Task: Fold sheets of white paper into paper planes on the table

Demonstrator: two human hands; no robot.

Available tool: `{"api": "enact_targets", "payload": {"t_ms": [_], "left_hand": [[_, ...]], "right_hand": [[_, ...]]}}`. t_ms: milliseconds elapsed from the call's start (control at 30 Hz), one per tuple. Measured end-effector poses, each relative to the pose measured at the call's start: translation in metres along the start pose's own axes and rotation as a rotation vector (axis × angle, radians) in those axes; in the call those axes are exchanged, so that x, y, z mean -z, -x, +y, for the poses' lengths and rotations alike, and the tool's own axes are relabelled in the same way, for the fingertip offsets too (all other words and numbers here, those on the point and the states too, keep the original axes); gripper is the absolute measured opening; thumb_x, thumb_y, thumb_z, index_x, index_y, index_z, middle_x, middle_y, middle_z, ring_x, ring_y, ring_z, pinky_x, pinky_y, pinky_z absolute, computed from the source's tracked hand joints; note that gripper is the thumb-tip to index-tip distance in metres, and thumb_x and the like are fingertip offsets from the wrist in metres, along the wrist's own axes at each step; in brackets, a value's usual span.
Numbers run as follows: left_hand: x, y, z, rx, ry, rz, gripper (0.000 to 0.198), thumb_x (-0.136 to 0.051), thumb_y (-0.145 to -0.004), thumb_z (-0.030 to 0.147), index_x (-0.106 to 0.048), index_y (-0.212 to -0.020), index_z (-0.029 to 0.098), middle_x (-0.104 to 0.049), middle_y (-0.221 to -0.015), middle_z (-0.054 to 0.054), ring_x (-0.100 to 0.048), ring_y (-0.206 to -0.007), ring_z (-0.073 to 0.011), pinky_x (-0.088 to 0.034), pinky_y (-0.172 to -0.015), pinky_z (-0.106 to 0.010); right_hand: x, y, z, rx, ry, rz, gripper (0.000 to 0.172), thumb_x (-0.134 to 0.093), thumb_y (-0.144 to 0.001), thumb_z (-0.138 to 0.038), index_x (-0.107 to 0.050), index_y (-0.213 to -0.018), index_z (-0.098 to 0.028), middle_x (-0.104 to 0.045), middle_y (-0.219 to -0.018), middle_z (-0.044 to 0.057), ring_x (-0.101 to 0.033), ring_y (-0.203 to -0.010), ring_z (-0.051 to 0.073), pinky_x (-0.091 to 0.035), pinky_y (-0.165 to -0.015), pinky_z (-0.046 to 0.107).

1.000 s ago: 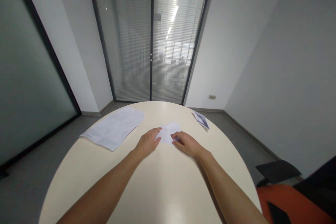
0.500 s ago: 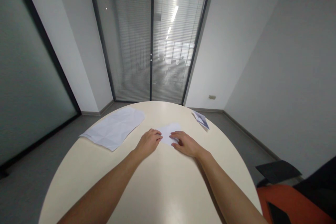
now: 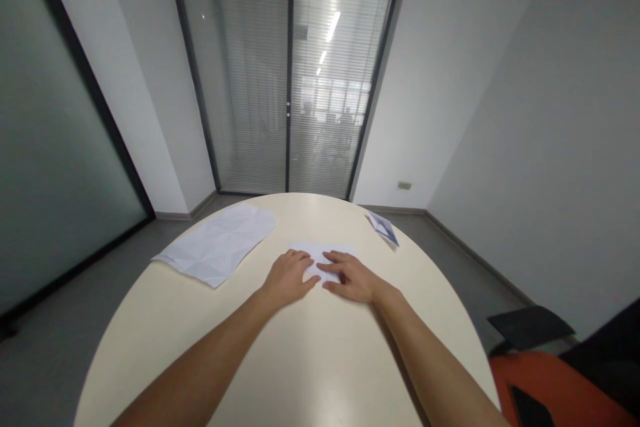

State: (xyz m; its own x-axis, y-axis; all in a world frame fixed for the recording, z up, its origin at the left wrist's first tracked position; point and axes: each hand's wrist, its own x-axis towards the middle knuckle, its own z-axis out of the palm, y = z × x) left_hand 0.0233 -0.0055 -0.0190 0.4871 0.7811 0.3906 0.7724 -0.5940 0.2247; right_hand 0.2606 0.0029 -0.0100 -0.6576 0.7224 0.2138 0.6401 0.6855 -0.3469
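A small white sheet of paper lies on the round cream table, partly covered by both hands. My left hand rests on its left side, palm down, thumb stretched away from the fingers. Over the right side is my right hand, its fingers spread and reaching toward the left hand. A narrow gap between the fingertips shows white paper. The lower edges of the sheet are hidden under the hands.
A larger creased white sheet lies at the table's left. Near the right rim sits a folded paper piece with grey-blue printing. An orange chair with a black armrest stands at lower right. Glass doors with blinds are beyond.
The small paper now shows a wider, lower outline. My left hand has opened, its thumb moving out to the right, and my right hand's fingers have spread a little.
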Motion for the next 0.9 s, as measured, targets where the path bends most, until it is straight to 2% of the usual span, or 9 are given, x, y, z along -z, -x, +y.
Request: {"api": "enact_targets", "payload": {"t_ms": [133,300,433,567,733,900], "left_hand": [[-0.003,0.002,0.002,0.020,-0.019,0.005,0.044,-0.060,-0.088,0.048,-0.066,-0.122,0.021,-0.063,-0.129,-0.013,-0.055,-0.117,-0.0311,-0.042,-0.103,-0.047],[-0.009,0.004,0.005,0.091,-0.043,-0.053,0.053,-0.055,-0.090,0.051,-0.058,-0.135,0.023,-0.053,-0.145,-0.014,-0.045,-0.134,-0.0371,-0.030,-0.111,-0.058],[-0.013,0.006,0.008,0.135,-0.034,-0.083,0.059,-0.054,-0.089,0.055,-0.055,-0.138,0.022,-0.047,-0.150,-0.015,-0.037,-0.140,-0.0396,-0.023,-0.114,-0.062],[-0.013,0.006,0.010,0.141,-0.015,-0.097,0.064,-0.055,-0.087,0.060,-0.055,-0.138,0.022,-0.045,-0.151,-0.015,-0.034,-0.142,-0.0404,-0.022,-0.115,-0.063],[-0.006,0.006,0.010,0.096,0.012,-0.168,0.067,-0.055,-0.086,0.061,-0.053,-0.140,0.020,-0.043,-0.154,-0.014,-0.031,-0.144,-0.0391,-0.021,-0.117,-0.060],[-0.001,0.005,0.009,0.112,0.028,-0.213,0.062,-0.050,-0.090,0.059,-0.050,-0.142,0.026,-0.038,-0.157,-0.006,-0.025,-0.147,-0.0394,-0.020,-0.117,-0.060]], "right_hand": [[-0.002,-0.001,0.003,0.007,0.011,0.005,0.047,-0.058,-0.092,-0.048,-0.062,-0.135,-0.030,-0.048,-0.150,0.010,-0.045,-0.138,0.032,-0.033,-0.114,0.052],[-0.006,-0.002,0.003,-0.065,0.041,-0.005,0.060,-0.054,-0.093,-0.050,-0.046,-0.148,-0.026,-0.042,-0.154,0.011,-0.038,-0.142,0.033,-0.029,-0.116,0.054],[-0.006,-0.003,0.001,-0.093,0.043,-0.015,0.062,-0.056,-0.092,-0.047,-0.046,-0.148,-0.024,-0.037,-0.157,0.010,-0.034,-0.144,0.035,-0.028,-0.116,0.056],[-0.003,-0.005,-0.004,-0.105,0.026,-0.024,0.058,-0.056,-0.091,-0.040,-0.047,-0.147,-0.026,-0.045,-0.153,0.008,-0.035,-0.143,0.034,-0.030,-0.113,0.057],[0.000,-0.004,-0.007,-0.065,0.027,0.058,0.048,-0.061,-0.087,-0.035,-0.060,-0.132,-0.023,-0.060,-0.138,0.010,-0.049,-0.131,0.032,-0.037,-0.109,0.052],[-0.003,-0.005,-0.003,-0.020,0.050,0.111,0.046,-0.064,-0.085,-0.034,-0.064,-0.128,-0.019,-0.062,-0.132,0.014,-0.055,-0.123,0.030,-0.043,-0.105,0.048]]}}
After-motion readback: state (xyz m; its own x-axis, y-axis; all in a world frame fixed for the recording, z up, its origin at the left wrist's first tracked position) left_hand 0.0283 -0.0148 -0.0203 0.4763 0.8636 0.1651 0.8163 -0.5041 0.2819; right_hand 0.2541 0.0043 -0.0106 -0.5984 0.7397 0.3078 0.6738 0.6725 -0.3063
